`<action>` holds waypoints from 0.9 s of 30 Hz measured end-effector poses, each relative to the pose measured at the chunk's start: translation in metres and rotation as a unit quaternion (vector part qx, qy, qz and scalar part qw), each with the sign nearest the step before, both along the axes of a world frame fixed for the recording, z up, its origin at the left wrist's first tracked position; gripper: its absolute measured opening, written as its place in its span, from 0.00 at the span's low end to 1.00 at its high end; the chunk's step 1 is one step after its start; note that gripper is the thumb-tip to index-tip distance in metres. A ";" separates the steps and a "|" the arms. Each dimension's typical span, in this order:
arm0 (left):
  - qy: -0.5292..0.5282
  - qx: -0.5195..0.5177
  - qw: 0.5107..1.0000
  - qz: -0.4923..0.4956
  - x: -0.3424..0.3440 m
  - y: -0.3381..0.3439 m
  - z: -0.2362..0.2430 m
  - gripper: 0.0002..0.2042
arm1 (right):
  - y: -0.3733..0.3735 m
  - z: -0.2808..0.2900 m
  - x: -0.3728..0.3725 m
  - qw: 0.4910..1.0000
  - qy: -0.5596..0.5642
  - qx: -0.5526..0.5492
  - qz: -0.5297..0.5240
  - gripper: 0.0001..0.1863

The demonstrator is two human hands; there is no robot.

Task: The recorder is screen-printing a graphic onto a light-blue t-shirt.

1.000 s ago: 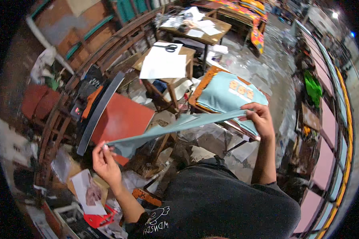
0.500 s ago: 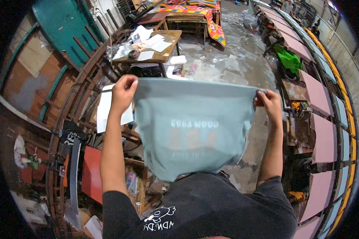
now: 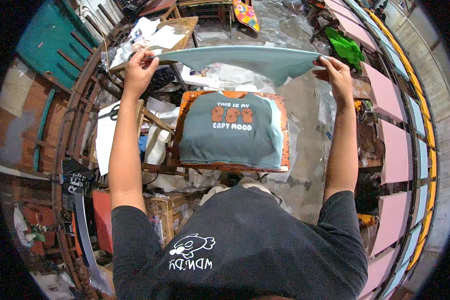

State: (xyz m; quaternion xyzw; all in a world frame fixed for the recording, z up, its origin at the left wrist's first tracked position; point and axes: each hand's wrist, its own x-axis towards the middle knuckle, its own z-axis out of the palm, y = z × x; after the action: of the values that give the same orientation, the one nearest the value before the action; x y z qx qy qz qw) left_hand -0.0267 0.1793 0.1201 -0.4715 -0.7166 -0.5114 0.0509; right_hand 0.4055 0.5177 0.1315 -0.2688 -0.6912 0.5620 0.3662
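Observation:
My left hand (image 3: 140,72) pinches the left end of a pale teal cloth (image 3: 245,60), and my right hand (image 3: 335,75) grips its right end. The cloth stretches between them near the top of the view, its middle drooping slightly. Below it, nearer my body, a teal fabric piece (image 3: 205,145) with three brown animal figures and white lettering lies flat on an orange-edged board (image 3: 187,100).
Black scissors (image 3: 107,112) lie on white paper (image 3: 110,142) at left. A cluttered wooden table (image 3: 190,25) stands behind. Along the right runs a rack of pink panels (image 3: 392,150), with green material (image 3: 345,47) beside it. Papers litter the floor.
Both hands have risen toward the far side, carrying the cloth from a hanging spread in front of me to higher in view, uncovering the printed piece on the board.

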 end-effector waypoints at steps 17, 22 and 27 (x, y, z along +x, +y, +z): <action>-0.068 -0.092 0.993 -0.006 0.113 -0.124 -0.204 0.05 | -0.184 -0.198 0.077 0.972 -0.144 -0.163 -0.085 0.13; -0.029 -0.082 0.996 0.010 0.116 -0.125 -0.189 0.05 | -0.185 -0.202 0.082 0.983 -0.115 -0.087 -0.109 0.13; 0.013 -0.038 0.999 0.029 0.124 -0.128 -0.174 0.05 | -0.198 -0.186 0.081 0.984 -0.082 -0.070 -0.143 0.10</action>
State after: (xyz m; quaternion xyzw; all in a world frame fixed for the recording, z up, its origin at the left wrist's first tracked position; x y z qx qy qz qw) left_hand 0.0969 0.0513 -0.0536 -0.4586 -0.7480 -0.4763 0.0571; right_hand 0.4865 0.3195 -0.0544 -0.4348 -0.6323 0.5267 0.3655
